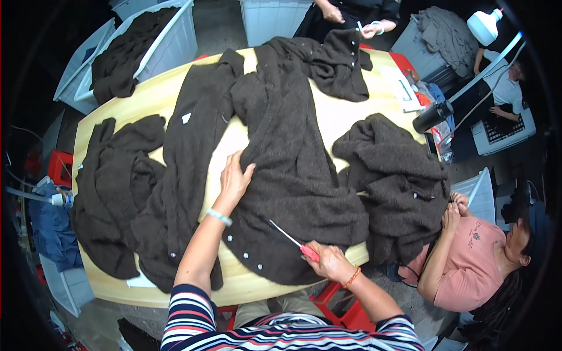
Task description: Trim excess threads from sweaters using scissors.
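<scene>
The person at the near edge of the table (pixel 351 126) has a dark brown fuzzy cardigan (pixel 287 169) spread flat before them. Their left hand (pixel 233 182) lies palm down on it, fingers (pixel 241 169) spread wide and flat, pressing the knit at its front edge; bare wood shows just to the left of the fingertips. The right hand (pixel 331 261) is closed around the red handle of a small tool (pixel 293 241), whose thin pale shaft points away from the fingers, up and to the left, with its tip resting on the fabric near the lower hem.

The cardigan runs long from the near edge of the table toward the far side, collar away from the person and hem close to the wrists, with a row of pale buttons (pixel 244 255) along the front edge below the left hand. It looks soft, thick and floppy, light enough to drag with one hand but apt to bunch and slide on the smooth wood, so I'd guess a flat palm or a pinch at the buttoned edge holds it best.

More brown garments lie left of the left hand (pixel 117 193) and heaped beyond the right hand (pixel 398 175). A seated person in a pink top (pixel 468 257) works at that heap, and another person's hands (pixel 351 20) are at the far end.
</scene>
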A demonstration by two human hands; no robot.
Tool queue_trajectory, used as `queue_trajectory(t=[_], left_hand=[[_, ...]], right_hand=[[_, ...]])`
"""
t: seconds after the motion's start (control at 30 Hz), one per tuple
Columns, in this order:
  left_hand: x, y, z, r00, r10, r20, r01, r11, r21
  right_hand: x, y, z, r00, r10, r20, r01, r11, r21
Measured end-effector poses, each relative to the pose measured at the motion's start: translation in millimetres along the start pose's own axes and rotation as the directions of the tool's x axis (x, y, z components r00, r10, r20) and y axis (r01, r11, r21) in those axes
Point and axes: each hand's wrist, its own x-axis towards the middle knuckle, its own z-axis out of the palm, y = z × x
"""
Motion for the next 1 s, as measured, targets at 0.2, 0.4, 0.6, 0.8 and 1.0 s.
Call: queue_trajectory(t=[0.2,0.4,0.6,0.8,1.0], left_hand=[[71.6,3.9,69.8,0.958,-0.28,0.062,0.287,0.934,-0.213],[-5.7,76.9,-28.2,0.984,0.144,0.104,-0.113,0.96,-0.256],[-168.3,89.5,-113.1,0.774,0.219,0.595,-0.109,0.97,-0.216],[-266.4,44.8,-98.1,0.676,-0.161,0.719,0.199,0.979,0.032],[-258.4,15.0,-41.3,0.844,-0.441,0.307,0.528,0.786,-0.323]], right_hand=[[-26.0,5.3,-5.5,0.993,0.113,-0.038,-0.111,0.992,0.054],[-39.5,18.1,-21.9,0.954,0.217,-0.205,-0.207,0.976,0.07],[-16.1,10.2,-56.2,0.942,0.149,-0.301,-0.103,0.981,0.164],[26.7,-8.8,-52.6,0.96,0.002,-0.279,0.03,0.993,0.113],[133.4,-49.8,-51.2,0.971,0.015,-0.24,-0.032,0.997,-0.066]])
